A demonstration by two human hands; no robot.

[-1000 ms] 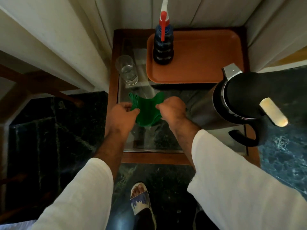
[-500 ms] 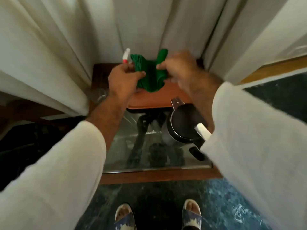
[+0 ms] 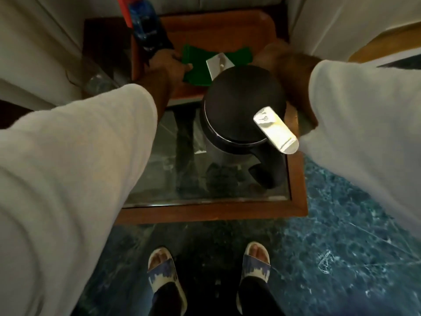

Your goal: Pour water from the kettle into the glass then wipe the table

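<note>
A green cloth [image 3: 197,67] is stretched low over the orange tray [image 3: 218,28] at the back of the table. My left hand [image 3: 167,65] grips its left edge and my right hand [image 3: 272,57] holds its right end. The black kettle [image 3: 243,106] with a silver lid lever stands on the glass table top [image 3: 168,179] in front of the cloth and hides its middle. The glass [image 3: 98,80] is blurred at the table's left edge, partly behind my left sleeve.
A blue spray bottle [image 3: 145,23] with a red trigger stands on the tray's left side, close to my left hand. White curtains hang behind and beside the table. The table's wooden frame [image 3: 214,213] borders dark marble floor, where my sandalled feet stand.
Both hands carried the cloth from the table up in front of the curtain, then down onto the tray behind the kettle. My view tilted further down.
</note>
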